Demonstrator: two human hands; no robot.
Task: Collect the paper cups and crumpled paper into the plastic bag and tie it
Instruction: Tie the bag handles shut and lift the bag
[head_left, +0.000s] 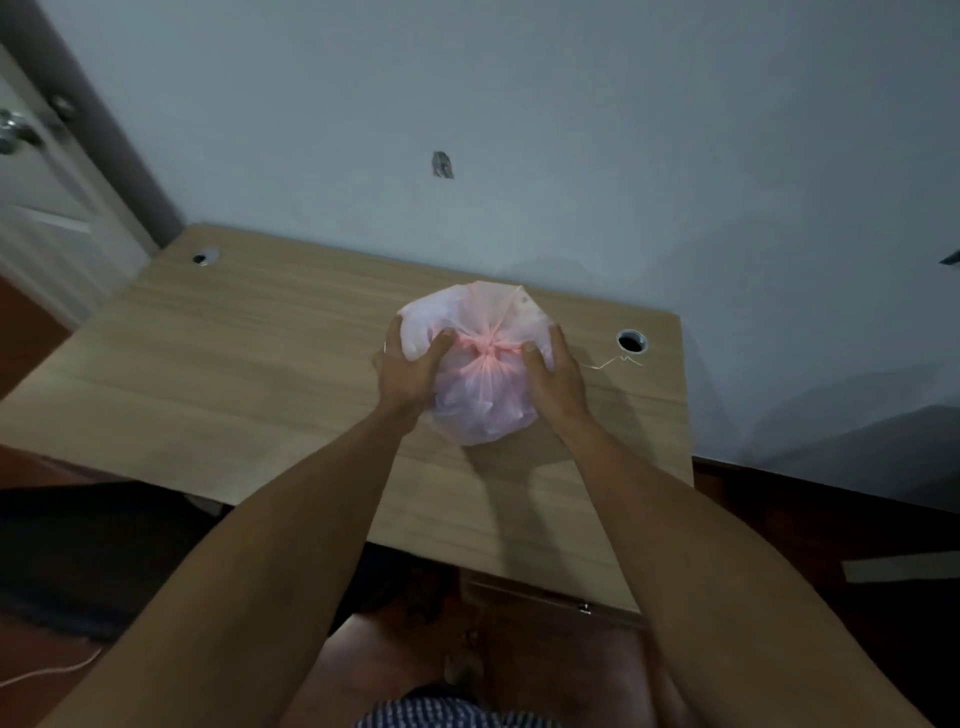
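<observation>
A pale pink, see-through plastic bag (480, 400) sits bulging on the wooden desk (249, 374), its top gathered into a twisted knot near the middle. White shapes show faintly through the plastic; I cannot tell cups from paper. My left hand (408, 366) clasps the bag's left side with the thumb by the knot's left tail. My right hand (553, 374) clasps the right side, thumb by the right tail. No loose cups or paper lie on the desk.
A round cable hole (632, 341) lies right of the bag, with a thin white thread (605, 364) beside it. Another cable hole (203, 256) is at the far left corner. The wall stands right behind the desk. A door (47, 208) is at left.
</observation>
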